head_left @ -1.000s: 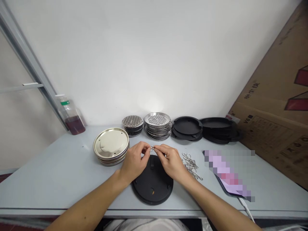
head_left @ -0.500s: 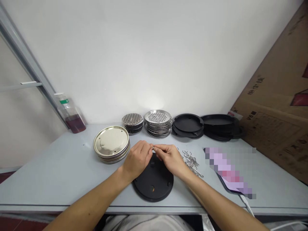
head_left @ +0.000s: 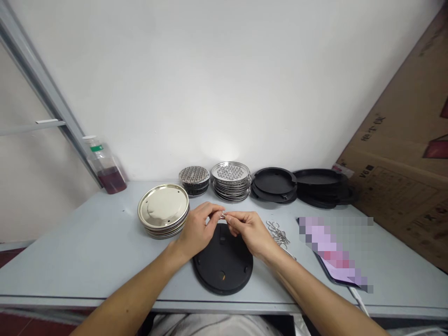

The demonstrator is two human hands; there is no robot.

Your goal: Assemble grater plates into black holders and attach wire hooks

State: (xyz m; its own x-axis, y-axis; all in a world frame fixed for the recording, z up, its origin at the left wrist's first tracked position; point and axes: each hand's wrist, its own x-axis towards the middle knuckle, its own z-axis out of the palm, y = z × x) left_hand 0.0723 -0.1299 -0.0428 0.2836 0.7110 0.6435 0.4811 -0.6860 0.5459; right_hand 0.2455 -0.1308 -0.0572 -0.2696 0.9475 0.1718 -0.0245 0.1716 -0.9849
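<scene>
My left hand (head_left: 199, 229) and my right hand (head_left: 250, 229) meet over the far edge of a round black plate (head_left: 226, 261). Between their fingertips is a small shiny metal piece (head_left: 222, 215), pinched from both sides; its exact shape is mostly hidden by the fingers. The plate lies flat near the table's front edge, with a round hole near its front and small raised bits on its face. Just right of my right hand lies a heap of bent metal wire hooks (head_left: 277, 233), partly covered by my wrist.
A stack of gold-coloured metal discs (head_left: 163, 205) stands to the left. Along the wall are perforated metal discs (head_left: 231, 172) and black round trays (head_left: 275, 181). A bottle of dark red liquid (head_left: 111, 177) stands back left; a phone (head_left: 331, 252) with a cable and a large carton (head_left: 402, 163) are right.
My left fingers have loosened and shifted slightly, so more of the metal piece shows. The view has moved a little. The black plate stays in place.
</scene>
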